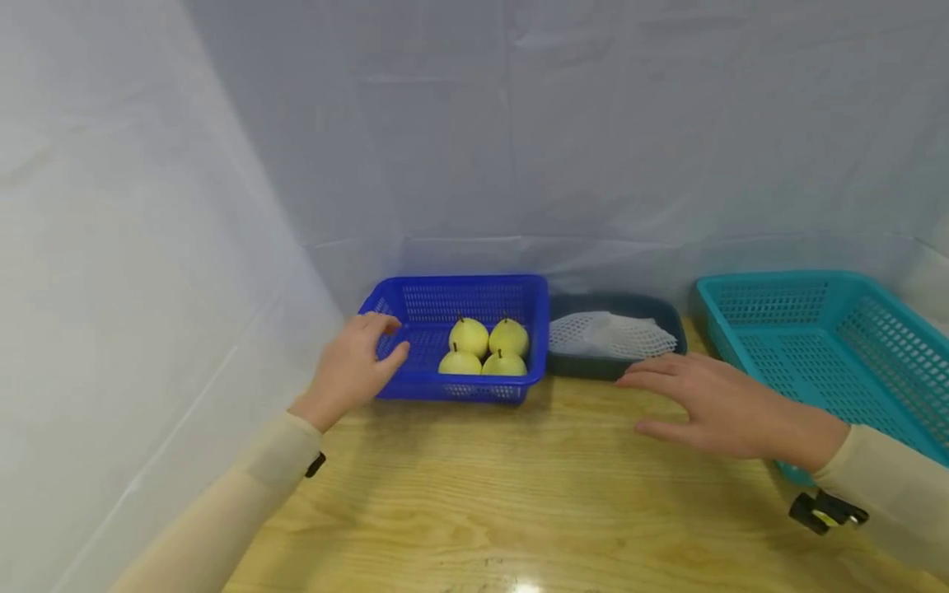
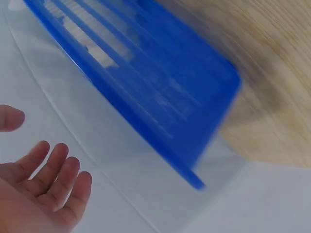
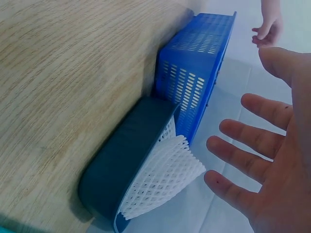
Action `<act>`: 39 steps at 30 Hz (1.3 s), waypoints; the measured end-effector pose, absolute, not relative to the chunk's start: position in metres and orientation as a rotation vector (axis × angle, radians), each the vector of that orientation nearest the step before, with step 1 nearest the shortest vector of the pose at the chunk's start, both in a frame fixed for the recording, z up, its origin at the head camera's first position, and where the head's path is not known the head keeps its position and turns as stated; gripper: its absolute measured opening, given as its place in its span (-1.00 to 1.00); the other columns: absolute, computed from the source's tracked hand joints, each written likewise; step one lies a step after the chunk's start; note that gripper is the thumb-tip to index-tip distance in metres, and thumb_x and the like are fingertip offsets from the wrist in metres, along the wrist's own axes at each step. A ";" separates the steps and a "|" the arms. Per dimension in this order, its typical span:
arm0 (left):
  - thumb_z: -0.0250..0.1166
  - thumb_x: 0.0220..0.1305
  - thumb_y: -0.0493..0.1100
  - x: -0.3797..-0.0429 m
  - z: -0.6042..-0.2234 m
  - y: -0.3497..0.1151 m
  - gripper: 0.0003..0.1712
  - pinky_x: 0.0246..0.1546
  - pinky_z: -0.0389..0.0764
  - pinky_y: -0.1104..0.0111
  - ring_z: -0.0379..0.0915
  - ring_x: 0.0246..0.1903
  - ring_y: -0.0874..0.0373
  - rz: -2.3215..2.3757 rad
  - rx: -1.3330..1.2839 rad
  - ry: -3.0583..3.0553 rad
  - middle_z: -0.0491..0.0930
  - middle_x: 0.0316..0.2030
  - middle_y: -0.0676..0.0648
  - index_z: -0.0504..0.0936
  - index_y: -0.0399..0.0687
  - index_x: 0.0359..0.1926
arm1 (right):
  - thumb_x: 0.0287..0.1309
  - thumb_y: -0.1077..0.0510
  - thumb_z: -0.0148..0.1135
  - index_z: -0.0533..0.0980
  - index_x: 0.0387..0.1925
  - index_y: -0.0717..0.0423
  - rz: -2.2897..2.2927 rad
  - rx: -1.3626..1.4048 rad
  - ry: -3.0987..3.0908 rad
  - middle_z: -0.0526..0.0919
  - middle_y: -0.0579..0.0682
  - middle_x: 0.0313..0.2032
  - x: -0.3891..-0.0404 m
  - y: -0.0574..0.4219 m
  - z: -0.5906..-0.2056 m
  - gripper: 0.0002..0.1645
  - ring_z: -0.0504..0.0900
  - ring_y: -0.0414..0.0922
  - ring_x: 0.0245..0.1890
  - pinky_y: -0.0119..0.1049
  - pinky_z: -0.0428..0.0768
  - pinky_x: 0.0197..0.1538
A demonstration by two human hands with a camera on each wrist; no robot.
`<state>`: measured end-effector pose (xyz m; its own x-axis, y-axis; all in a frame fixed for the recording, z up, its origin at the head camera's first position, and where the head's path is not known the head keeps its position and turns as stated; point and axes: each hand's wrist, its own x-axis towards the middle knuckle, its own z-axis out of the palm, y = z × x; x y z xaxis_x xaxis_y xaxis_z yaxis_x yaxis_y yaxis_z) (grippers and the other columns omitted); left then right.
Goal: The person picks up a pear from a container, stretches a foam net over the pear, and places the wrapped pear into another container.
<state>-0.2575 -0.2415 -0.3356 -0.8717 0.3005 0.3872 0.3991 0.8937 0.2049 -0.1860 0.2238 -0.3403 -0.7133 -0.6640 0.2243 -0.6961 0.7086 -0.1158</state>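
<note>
Several yellow pears [image 1: 469, 338] with dark stems sit together in the right half of a blue plastic basket [image 1: 542, 329]. My left hand [image 1: 354, 358] is over the basket's left end, fingers loosely bent and thumb apart, holding nothing. To the right of the basket stands a dark green bin [image 1: 586, 367] with white foam fruit nets [image 1: 593, 333] in it. Just in front of that bin hovers my right hand [image 1: 715, 403], its fingers spread and nothing in them. In the right wrist view, one foam net [image 3: 163, 177] sticks out past the bin's rim.
A teal plastic basket [image 1: 801, 333] stands at the right, partly behind my right forearm. All containers rest on a wooden table [image 1: 474, 494]. White sheeting [image 1: 460, 148] hangs behind them and along the left side.
</note>
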 end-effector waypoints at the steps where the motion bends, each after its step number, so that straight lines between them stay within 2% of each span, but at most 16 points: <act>1: 0.19 0.41 0.06 -0.261 -0.337 -0.248 -0.55 0.03 0.56 -0.03 0.50 0.05 -0.11 -0.410 -0.484 -2.716 0.62 0.02 -0.16 0.58 -0.16 0.12 | 0.32 -0.31 0.19 0.48 0.30 -0.24 0.293 1.104 -2.752 0.57 -0.09 0.24 -0.186 0.224 -0.340 -0.41 0.56 0.03 0.23 0.16 0.55 0.16; 7: 0.18 0.39 -0.02 -0.278 -0.343 -0.283 -0.52 0.12 0.50 -0.12 0.44 0.13 -0.23 -0.466 -0.291 -2.751 0.57 0.09 -0.29 0.54 -0.29 0.15 | 0.34 -0.34 0.13 0.51 0.27 -0.21 0.318 1.115 -2.775 0.58 -0.11 0.22 -0.185 0.224 -0.340 -0.41 0.58 0.01 0.20 0.12 0.58 0.14; 17: 0.15 0.40 0.06 -0.290 -0.358 -0.319 -0.34 0.13 0.42 -0.25 0.32 0.20 -0.41 -0.463 -0.022 -2.890 0.39 0.20 -0.47 0.39 -0.41 0.26 | 0.34 -0.27 0.19 0.51 0.26 -0.22 0.341 1.113 -2.789 0.59 -0.14 0.21 -0.184 0.225 -0.342 -0.46 0.60 -0.01 0.17 0.09 0.60 0.11; 23: 0.07 0.44 0.13 -0.301 -0.367 -0.328 -0.19 0.12 0.47 -0.24 0.38 0.20 -0.46 -0.546 0.106 -3.044 0.40 0.25 -0.53 0.23 -0.49 0.37 | 0.36 -0.28 0.16 0.50 0.27 -0.22 0.351 1.131 -2.804 0.57 -0.13 0.22 -0.184 0.226 -0.344 -0.45 0.60 -0.01 0.17 0.07 0.61 0.10; 25: 0.03 0.46 0.15 -0.305 -0.371 -0.331 -0.19 0.09 0.51 -0.21 0.44 0.14 -0.44 -0.609 0.114 -3.094 0.45 0.19 -0.53 0.25 -0.52 0.35 | 0.37 -0.31 0.12 0.49 0.28 -0.22 0.348 1.139 -2.808 0.57 -0.13 0.23 -0.185 0.226 -0.345 -0.44 0.60 -0.01 0.18 0.07 0.61 0.10; 27: 0.04 0.47 0.13 -0.309 -0.374 -0.333 -0.24 -0.01 0.59 -0.11 0.55 0.01 -0.38 -0.690 0.097 -3.127 0.56 0.03 -0.49 0.31 -0.54 0.28 | 0.38 -0.34 0.08 0.49 0.28 -0.22 0.346 1.145 -2.811 0.57 -0.13 0.23 -0.186 0.225 -0.346 -0.42 0.60 0.00 0.18 0.06 0.61 0.11; 30: 0.06 0.47 0.07 -0.315 -0.377 -0.335 -0.34 -0.25 0.67 0.09 0.65 -0.26 -0.19 -0.815 0.064 -3.167 0.64 -0.25 -0.32 0.39 -0.53 0.16 | 0.38 -0.35 0.05 0.49 0.29 -0.21 0.338 1.156 -2.811 0.57 -0.12 0.23 -0.187 0.224 -0.347 -0.41 0.60 0.00 0.18 0.06 0.60 0.12; 32: 0.08 0.45 0.03 -0.319 -0.377 -0.336 -0.42 -0.39 0.65 0.20 0.65 -0.39 -0.09 -0.877 0.056 -3.183 0.64 -0.36 -0.21 0.43 -0.51 0.08 | 0.39 -0.32 0.08 0.49 0.28 -0.19 0.331 1.169 -2.803 0.57 -0.10 0.23 -0.188 0.223 -0.347 -0.42 0.61 0.00 0.17 0.05 0.61 0.12; 39: 0.07 0.41 0.07 -0.330 -0.376 -0.335 -0.51 -0.48 0.48 0.30 0.57 -0.49 0.02 -0.738 0.062 -3.186 0.60 -0.51 -0.10 0.51 -0.35 -0.12 | 0.34 -0.15 0.25 0.53 0.25 -0.14 0.283 1.233 -2.763 0.62 -0.12 0.18 -0.199 0.210 -0.345 -0.50 0.64 -0.05 0.12 0.02 0.63 0.11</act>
